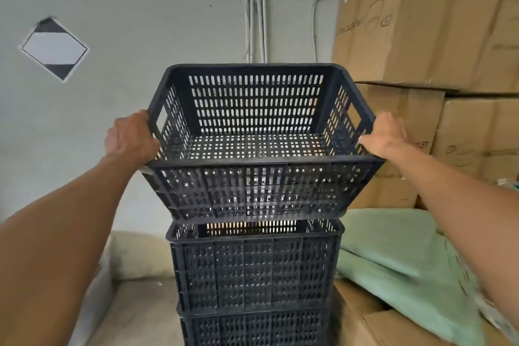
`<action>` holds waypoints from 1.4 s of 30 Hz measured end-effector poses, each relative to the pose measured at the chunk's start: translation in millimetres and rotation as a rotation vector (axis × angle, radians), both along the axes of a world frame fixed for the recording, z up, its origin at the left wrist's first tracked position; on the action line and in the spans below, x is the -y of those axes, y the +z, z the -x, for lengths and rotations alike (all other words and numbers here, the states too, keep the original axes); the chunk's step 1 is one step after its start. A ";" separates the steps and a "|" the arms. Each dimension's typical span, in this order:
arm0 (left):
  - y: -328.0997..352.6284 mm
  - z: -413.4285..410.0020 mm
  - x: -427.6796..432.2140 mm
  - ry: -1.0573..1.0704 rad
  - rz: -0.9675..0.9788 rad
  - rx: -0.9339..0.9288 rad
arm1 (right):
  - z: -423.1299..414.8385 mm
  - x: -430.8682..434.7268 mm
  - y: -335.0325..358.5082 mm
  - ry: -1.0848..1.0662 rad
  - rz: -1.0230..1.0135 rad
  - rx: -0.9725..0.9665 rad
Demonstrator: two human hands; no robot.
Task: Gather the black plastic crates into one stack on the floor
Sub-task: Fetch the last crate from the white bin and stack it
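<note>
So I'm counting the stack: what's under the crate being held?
Under the held crate, gripped by the left hand and right hand, stand two stacked crates. The frame's bottom edge hides anything lower, floor included.

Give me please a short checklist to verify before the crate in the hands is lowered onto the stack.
1. Left hand grips the top crate at its side: ok.
2. Right hand grips the opposite side: ok.
3. Top crate is empty: ok.
4. Crate below is open and empty to receive it: cannot tell, mostly hidden.
5. Top crate lines up over the crate below: not ok, it looks tilted toward the camera.
6. Green sheets on the right stay apart from the stack: ok.
</note>
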State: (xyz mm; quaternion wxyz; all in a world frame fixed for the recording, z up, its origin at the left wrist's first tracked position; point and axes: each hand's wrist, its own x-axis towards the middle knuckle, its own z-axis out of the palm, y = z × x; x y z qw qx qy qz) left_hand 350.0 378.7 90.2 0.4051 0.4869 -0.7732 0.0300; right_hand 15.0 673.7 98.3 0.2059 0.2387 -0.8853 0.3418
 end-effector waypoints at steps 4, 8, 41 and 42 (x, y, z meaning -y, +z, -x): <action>5.0 16.8 -5.0 0.010 -0.059 0.028 | 31.0 3.4 0.7 0.069 -0.002 0.061; 8.2 24.0 -4.7 0.030 -0.113 0.073 | 50.9 12.0 -4.4 0.129 -0.061 0.122; 13.5 74.6 104.7 -0.042 -0.272 0.282 | 91.7 98.7 2.6 0.114 -0.341 0.148; 13.3 74.7 102.7 -0.051 -0.229 0.217 | 91.2 98.4 1.4 0.099 -0.292 0.146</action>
